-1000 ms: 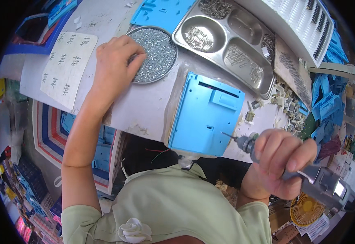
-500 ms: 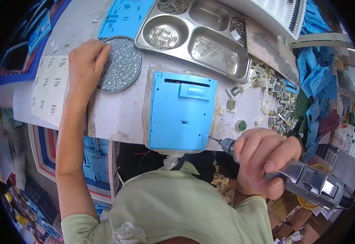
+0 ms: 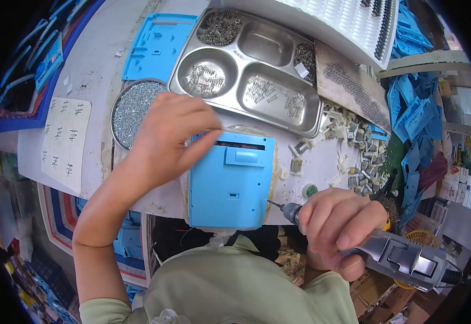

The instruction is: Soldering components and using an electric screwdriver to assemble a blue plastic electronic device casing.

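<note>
My left hand (image 3: 173, 135) hovers over the upper left corner of a blue plastic panel (image 3: 214, 202), its fingers curled toward the thumb. Anything pinched there is too small or hidden to make out. Beside it is a round metal dish (image 3: 115, 127) filled with small silvery screws, partly covered by that hand. The panel lies flat, with a long slot near its far edge and a small square hole lower down. My right hand (image 3: 343, 227) is wrapped around a power screwdriver (image 3: 402, 259). Its thin bit points left, close to the panel's lower right corner.
Behind the panel stands a metal compartment tray (image 3: 235, 70) with springs and small metal parts. Small loose parts (image 3: 365, 162) are strewn to the right, beside a board (image 3: 348, 86) with rows of little pieces. Another blue panel (image 3: 157, 48) lies far left, near a handwritten sheet (image 3: 65, 140).
My left hand has moved right and nearer, from the screw dish to above the blue panel. The screwdriver stays in my right hand near the panel's corner. The whole view has shifted slightly.
</note>
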`<action>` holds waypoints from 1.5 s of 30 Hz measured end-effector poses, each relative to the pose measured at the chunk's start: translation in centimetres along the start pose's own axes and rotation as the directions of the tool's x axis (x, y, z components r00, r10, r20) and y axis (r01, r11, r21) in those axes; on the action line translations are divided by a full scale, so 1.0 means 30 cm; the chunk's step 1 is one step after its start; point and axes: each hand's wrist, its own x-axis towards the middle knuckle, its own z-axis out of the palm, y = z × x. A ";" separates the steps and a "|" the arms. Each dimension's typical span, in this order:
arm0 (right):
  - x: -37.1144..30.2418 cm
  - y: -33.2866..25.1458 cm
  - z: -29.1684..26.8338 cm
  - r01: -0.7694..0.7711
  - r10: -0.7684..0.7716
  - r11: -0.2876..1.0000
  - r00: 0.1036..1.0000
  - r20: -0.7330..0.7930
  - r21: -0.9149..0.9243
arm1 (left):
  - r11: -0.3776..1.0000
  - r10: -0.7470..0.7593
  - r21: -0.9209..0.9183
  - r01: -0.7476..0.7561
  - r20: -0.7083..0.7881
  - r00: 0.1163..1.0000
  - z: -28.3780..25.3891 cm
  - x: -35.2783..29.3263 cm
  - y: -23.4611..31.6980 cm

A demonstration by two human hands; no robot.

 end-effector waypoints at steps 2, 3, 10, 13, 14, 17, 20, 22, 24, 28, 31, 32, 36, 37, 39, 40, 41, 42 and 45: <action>0.016 -0.022 -0.010 0.011 -0.011 0.999 1.000 0.001 -0.036 | 0.995 0.034 -0.098 -0.027 0.069 0.997 0.026 0.057 0.016; 0.026 -0.026 -0.022 0.025 -0.024 0.999 1.000 0.003 -0.048 | 0.994 0.034 -0.108 -0.028 0.053 0.998 0.037 0.068 0.020; 0.120 -0.022 -0.018 0.048 -0.074 0.980 0.989 -0.129 -0.195 | 0.973 -0.021 -0.230 0.029 0.035 0.999 0.050 0.060 0.050; 0.137 -0.018 -0.028 0.048 -0.063 0.985 0.995 -0.081 -0.167 | 0.979 0.014 -0.202 -0.008 0.029 0.999 0.039 0.034 0.077; 0.142 -0.015 -0.030 0.049 -0.060 0.986 0.996 -0.067 -0.160 | 0.981 0.035 -0.190 -0.030 0.022 0.999 0.037 0.028 0.083; 0.149 -0.008 -0.032 0.054 -0.064 0.986 0.996 -0.056 -0.157 | 0.987 0.073 -0.143 -0.074 -0.013 0.997 0.041 0.009 0.077; 0.152 -0.002 -0.035 0.063 -0.071 0.990 0.996 -0.058 -0.122 | 0.970 0.049 -0.237 -0.047 0.002 0.999 0.041 0.008 0.085; 0.159 0.004 -0.030 0.090 -0.095 0.993 0.994 -0.062 -0.072 | 0.950 0.044 -0.308 -0.044 -0.008 0.999 0.047 0.015 0.105; 0.171 0.010 -0.023 0.117 -0.118 0.993 0.991 -0.060 -0.020 | 0.929 0.054 -0.365 -0.062 -0.034 0.998 0.064 0.019 0.128; 0.186 -0.002 -0.039 0.078 -0.080 0.995 0.996 0.033 0.062 | 0.889 0.100 -0.440 -0.125 -0.081 0.992 0.102 0.004 0.135; 0.192 -0.003 -0.040 0.064 -0.068 0.995 0.997 0.046 0.075 | 0.870 0.125 -0.469 -0.150 -0.084 0.989 0.113 -0.009 0.129; 0.187 0.002 -0.033 0.080 -0.082 0.995 0.996 0.023 0.066 | 0.866 0.131 -0.474 -0.156 -0.084 0.988 0.112 -0.013 0.126; 0.193 0.030 -0.062 0.071 -0.072 0.993 0.997 -0.008 -0.093 | 0.913 0.066 -0.396 -0.098 -0.094 0.993 0.108 -0.019 0.108; 0.193 0.042 -0.068 0.056 -0.061 0.989 0.998 -0.029 -0.138 | 0.918 0.045 -0.387 -0.080 -0.098 0.994 0.105 -0.018 0.098; 0.197 0.076 -0.063 -0.008 -0.014 0.978 0.995 -0.102 -0.207 | 0.929 0.000 -0.368 -0.043 -0.116 0.993 0.104 -0.013 0.081; 0.199 0.090 -0.063 -0.031 0.007 0.974 0.994 -0.107 -0.226 | 0.933 -0.025 -0.358 -0.024 -0.131 0.991 0.103 -0.010 0.071; 0.200 0.103 -0.063 -0.054 0.027 0.968 0.993 -0.114 -0.245 | 0.938 -0.049 -0.347 -0.005 -0.146 0.988 0.102 -0.009 0.062; 0.200 0.109 -0.061 -0.077 0.043 0.959 0.991 -0.128 -0.273 | 0.928 -0.070 -0.372 0.015 -0.134 0.989 0.101 -0.004 0.054; 0.195 0.126 -0.061 -0.082 0.052 0.967 0.990 -0.128 -0.243 | 0.898 -0.135 -0.433 0.078 -0.103 0.985 0.106 0.002 0.037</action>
